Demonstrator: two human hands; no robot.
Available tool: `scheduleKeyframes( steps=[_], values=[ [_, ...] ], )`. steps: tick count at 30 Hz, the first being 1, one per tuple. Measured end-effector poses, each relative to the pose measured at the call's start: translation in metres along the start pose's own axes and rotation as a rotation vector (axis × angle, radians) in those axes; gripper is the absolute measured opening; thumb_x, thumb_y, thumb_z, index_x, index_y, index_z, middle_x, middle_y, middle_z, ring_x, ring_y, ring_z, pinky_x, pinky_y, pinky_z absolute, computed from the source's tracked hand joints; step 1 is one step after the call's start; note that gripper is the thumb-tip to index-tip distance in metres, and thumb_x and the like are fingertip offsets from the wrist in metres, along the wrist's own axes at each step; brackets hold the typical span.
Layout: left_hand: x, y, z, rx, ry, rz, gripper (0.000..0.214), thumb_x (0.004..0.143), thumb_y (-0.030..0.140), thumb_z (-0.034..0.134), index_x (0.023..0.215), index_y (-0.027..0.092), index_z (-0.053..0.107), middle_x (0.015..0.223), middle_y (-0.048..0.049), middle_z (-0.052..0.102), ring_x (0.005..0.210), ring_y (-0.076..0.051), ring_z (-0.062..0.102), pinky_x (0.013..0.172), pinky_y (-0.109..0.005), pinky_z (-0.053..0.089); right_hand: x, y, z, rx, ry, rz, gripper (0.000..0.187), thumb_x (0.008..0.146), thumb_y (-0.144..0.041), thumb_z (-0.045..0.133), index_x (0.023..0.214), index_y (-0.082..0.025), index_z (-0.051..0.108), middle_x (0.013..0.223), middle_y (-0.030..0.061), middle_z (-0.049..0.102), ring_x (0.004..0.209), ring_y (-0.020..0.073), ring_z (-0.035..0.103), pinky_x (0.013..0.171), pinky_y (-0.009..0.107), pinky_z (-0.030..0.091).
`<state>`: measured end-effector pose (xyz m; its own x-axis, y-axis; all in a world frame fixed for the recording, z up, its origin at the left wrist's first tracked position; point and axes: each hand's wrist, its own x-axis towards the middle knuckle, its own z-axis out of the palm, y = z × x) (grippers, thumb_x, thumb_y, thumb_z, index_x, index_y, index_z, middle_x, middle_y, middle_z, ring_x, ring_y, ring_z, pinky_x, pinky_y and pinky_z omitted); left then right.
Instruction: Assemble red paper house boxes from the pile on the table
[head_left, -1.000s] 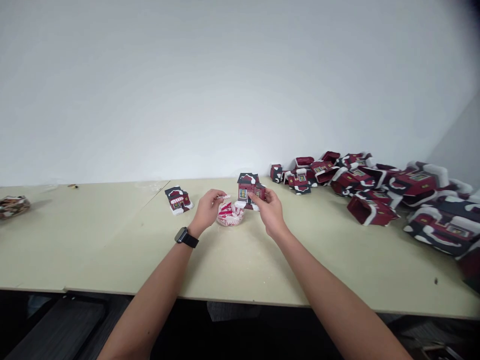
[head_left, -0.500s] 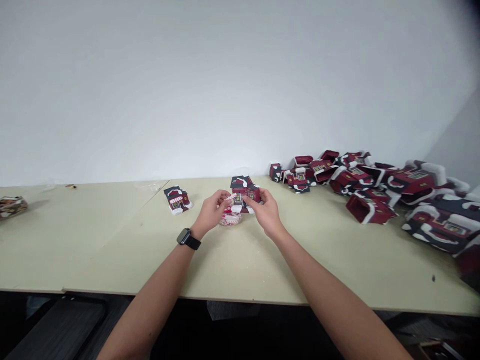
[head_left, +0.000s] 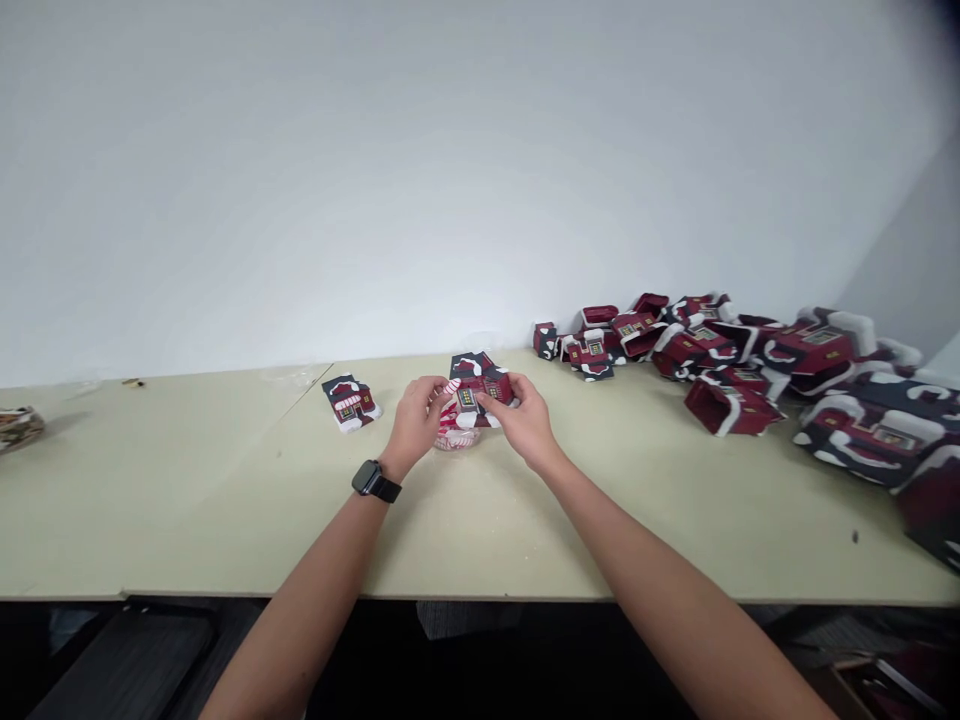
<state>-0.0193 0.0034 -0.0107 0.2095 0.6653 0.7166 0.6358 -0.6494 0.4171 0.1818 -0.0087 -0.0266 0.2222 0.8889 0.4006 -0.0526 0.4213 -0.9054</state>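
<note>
A small dark-red model house (head_left: 489,390) with a black, snow-edged roof is gripped by my right hand (head_left: 525,415), thumb across its front. My left hand (head_left: 420,412), with a black watch on the wrist, pinches a small red-and-white striped awning piece (head_left: 451,388) close to the house's left side. Whether the piece touches the wall I cannot tell. Below and behind the hands, a clear plastic bag (head_left: 457,438) of red-and-white striped pieces lies on the table. A similar house with a striped awning (head_left: 351,402) lies to the left of my left hand.
Several red houses (head_left: 694,345) are heaped along the right side, some showing hollow insides. A brown patterned object (head_left: 19,427) sits at the far left edge. The pale table (head_left: 187,500) meets a plain wall (head_left: 375,180). A dark chair (head_left: 120,650) stands below the front edge.
The striped piece in my left hand has tilted and drawn slightly up and left from the house front. The whole view has shifted a little.
</note>
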Motion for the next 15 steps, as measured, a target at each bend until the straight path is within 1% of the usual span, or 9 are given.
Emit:
scheduleKeyframes(
  steps=[3, 8, 10, 15],
  values=[
    [-0.001, 0.003, -0.003, 0.025, -0.020, 0.028, 0.014, 0.105, 0.025, 0.057, 0.116, 0.021, 0.064, 0.108, -0.0082, 0.071, 0.096, -0.023, 0.065, 0.087, -0.038, 0.055, 0.000, 0.000, -0.001, -0.024, -0.015, -0.003, 0.048, 0.071, -0.049, 0.087, 0.107, -0.023, 0.068, 0.106, 0.0055, 0.078, 0.096, 0.0257, 0.069, 0.092, 0.039, 0.054],
    [-0.001, 0.011, -0.009, 0.106, -0.050, 0.112, 0.015, 0.106, 0.032, 0.058, 0.113, 0.021, 0.065, 0.108, -0.0091, 0.074, 0.100, -0.024, 0.065, 0.091, -0.039, 0.053, -0.002, -0.003, -0.001, -0.020, -0.057, 0.003, 0.047, 0.072, -0.049, 0.088, 0.105, -0.022, 0.069, 0.107, 0.0056, 0.079, 0.096, 0.0254, 0.070, 0.095, 0.040, 0.054],
    [-0.001, 0.014, -0.010, 0.144, -0.042, 0.126, 0.017, 0.106, 0.034, 0.057, 0.112, 0.021, 0.067, 0.108, -0.0103, 0.075, 0.102, -0.026, 0.065, 0.093, -0.041, 0.053, -0.003, -0.005, 0.000, -0.015, -0.057, 0.006, 0.046, 0.072, -0.049, 0.088, 0.105, -0.022, 0.070, 0.107, 0.0055, 0.079, 0.096, 0.0253, 0.070, 0.095, 0.040, 0.054],
    [-0.002, 0.022, -0.011, 0.195, -0.004, 0.154, 0.018, 0.103, 0.032, 0.058, 0.112, 0.021, 0.069, 0.104, -0.0113, 0.075, 0.102, -0.028, 0.066, 0.096, -0.044, 0.052, -0.005, -0.008, 0.002, 0.009, -0.056, 0.023, 0.046, 0.071, -0.048, 0.089, 0.104, -0.023, 0.070, 0.107, 0.0046, 0.079, 0.096, 0.0247, 0.071, 0.095, 0.038, 0.055]
  ],
)
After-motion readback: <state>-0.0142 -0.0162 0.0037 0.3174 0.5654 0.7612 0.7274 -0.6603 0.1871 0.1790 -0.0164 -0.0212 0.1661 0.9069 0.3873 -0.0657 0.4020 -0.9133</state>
